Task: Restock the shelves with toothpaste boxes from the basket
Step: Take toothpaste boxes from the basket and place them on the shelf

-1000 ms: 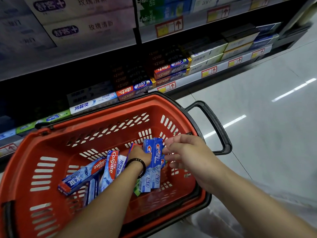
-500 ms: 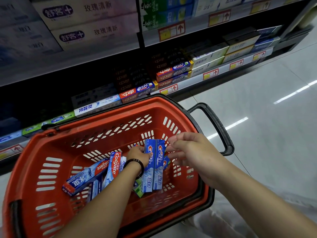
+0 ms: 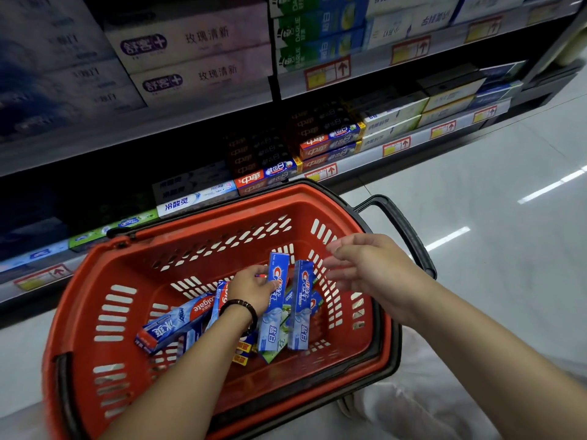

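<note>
I have the left hand (image 3: pixel 252 290) down inside the basket (image 3: pixel 222 217), its fingers (image 3: pixel 270 284) curled round a blue toothpaste box (image 3: pixel 275 312) that stands nearly upright, the thumb pressed on the upper half of its printed face. A second blue box (image 3: pixel 300 312) stands just beside it on the right, tilted the same way; I cannot tell whether the left hand reaches behind it too. The right hand (image 3: pixel 371 271) hovers over the basket's right wall, its fingers (image 3: pixel 338 249) straight, spread and gripping nothing. Their tips are near the upper end of the second blue box but blurred, so I cannot say they touch. The basket is red with a black handle (image 3: pixel 400 230) folded out to the right. More boxes lie loose on its bottom: a long red-and-blue box (image 3: pixel 171 325) slants to the left of the wrist, and a green box (image 3: pixel 279 347) lies under the two upright ones. Beyond the basket the shelves (image 3: pixel 359 160) carry rows of stacked toothpaste boxes, and a pale floor (image 3: pixel 492 249) runs off to the right
</note>
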`<state>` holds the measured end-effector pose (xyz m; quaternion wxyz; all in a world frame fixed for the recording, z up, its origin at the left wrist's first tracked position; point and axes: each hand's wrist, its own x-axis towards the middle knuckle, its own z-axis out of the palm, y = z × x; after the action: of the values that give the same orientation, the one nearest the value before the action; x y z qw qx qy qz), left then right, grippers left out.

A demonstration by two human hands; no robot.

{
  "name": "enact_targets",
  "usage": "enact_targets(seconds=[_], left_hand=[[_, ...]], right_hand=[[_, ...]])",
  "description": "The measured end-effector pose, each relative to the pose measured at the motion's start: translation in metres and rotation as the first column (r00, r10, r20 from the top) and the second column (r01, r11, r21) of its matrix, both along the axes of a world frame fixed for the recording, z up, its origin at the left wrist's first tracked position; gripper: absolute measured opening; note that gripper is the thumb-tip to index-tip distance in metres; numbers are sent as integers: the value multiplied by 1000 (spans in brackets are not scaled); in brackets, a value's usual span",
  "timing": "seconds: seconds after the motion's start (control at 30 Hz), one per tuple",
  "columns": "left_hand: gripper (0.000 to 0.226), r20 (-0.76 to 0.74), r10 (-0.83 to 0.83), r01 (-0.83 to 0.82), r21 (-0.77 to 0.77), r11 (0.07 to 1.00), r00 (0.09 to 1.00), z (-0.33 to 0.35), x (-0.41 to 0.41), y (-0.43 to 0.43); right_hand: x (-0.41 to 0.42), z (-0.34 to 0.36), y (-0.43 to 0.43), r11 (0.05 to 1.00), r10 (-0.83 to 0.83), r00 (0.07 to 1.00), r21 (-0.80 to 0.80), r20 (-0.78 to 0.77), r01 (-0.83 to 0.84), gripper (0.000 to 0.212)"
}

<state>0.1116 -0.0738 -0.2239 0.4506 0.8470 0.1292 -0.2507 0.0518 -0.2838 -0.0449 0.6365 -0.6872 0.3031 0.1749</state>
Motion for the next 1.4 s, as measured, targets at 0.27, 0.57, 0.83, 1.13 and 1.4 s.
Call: enact_targets(seconds=[0.27,0.57,0.83,1.13,1.4], left_hand=[[24,12,102,-100,-105,989,995,28,-8,21],[26,33,197,-185,-226,956,980,62,-21,32],[33,-39,294,-283,-416,864,955,102,-28,42],[25,7,370,-313,-520,795,929,146,-39,50],[38,2,467,-358,-637,682,884,167,-53,63]], right_hand=[[-5,0,7,1000,22,1000,0,-6,-22,12],[-9,-4,15,997,66,998,-43,-10,-66,12],[-17,-19,30,965,218,976,-144,-13,-217,9],[-31,-41,48,903,381,918,-171,-107,-395,45],[-38,-43,57,950,311,947,60,-82,-307,33]])
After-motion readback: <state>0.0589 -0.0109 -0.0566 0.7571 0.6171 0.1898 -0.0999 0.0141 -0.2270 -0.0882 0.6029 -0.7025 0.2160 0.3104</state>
